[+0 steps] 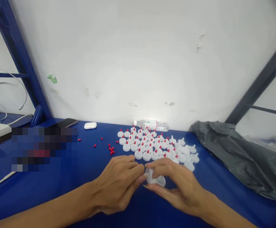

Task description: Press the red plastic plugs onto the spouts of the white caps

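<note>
My right hand (176,183) grips a white round nozzle cap (160,180) between thumb and fingers, tilted on its side above the blue table. My left hand (120,182) is closed, its thumb and forefinger pinched together against the cap's left end; whatever sits between those fingertips is hidden. Just beyond my hands stand many white nozzle caps (138,154) with red tips on their spouts. To their right lie several white caps with bare spouts (195,157). Small loose red tips (111,148) are scattered left of the group.
A clear plastic bottle (155,124) lies along the wall behind the caps. A white earbud case (90,125) and a phone (67,122) rest at the back left. At right is a crumpled dark plastic bag (242,158). Blue metal posts (25,60) frame the blue table (64,186).
</note>
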A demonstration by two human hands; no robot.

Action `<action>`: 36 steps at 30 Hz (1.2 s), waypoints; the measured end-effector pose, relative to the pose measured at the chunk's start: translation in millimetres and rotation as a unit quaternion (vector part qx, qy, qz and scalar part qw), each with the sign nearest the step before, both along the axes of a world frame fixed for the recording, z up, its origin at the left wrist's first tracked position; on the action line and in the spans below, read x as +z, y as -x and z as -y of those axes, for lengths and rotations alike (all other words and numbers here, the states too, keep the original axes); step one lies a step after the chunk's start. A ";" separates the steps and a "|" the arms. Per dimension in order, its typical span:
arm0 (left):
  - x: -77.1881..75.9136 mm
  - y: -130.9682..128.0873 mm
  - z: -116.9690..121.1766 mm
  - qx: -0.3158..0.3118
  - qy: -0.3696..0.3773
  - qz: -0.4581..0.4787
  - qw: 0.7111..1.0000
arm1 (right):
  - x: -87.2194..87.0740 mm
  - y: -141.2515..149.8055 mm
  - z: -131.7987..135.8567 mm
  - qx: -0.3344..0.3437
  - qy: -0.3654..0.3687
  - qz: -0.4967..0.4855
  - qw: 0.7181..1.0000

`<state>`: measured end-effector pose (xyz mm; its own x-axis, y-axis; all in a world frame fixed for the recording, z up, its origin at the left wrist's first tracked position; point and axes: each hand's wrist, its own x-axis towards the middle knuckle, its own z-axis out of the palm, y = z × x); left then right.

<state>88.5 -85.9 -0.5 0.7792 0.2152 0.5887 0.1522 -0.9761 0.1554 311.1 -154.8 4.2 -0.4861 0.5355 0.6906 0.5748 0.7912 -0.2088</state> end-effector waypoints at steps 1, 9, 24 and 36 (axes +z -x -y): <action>-0.7 -0.6 1.9 0.006 0.026 0.011 1.000 | 0.3 0.7 0.6 -0.004 -0.004 0.006 1.000; -7.2 2.5 -0.8 0.074 0.273 0.094 0.955 | -4.8 -6.3 -4.2 -0.046 -0.100 0.046 0.993; -5.7 17.8 -37.5 0.095 0.014 -0.143 0.985 | 4.7 -38.5 -22.2 -0.126 0.014 0.097 0.987; 3.9 34.9 -64.8 0.150 -0.062 -0.250 0.955 | 18.5 -63.4 -21.0 -0.277 -0.008 0.186 0.943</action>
<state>53.5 -21.1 3.3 0.8842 0.4247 0.1946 0.4517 -0.8834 -0.1245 374.5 -133.8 22.7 -0.3456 0.7688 0.5381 0.9316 0.3499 0.0984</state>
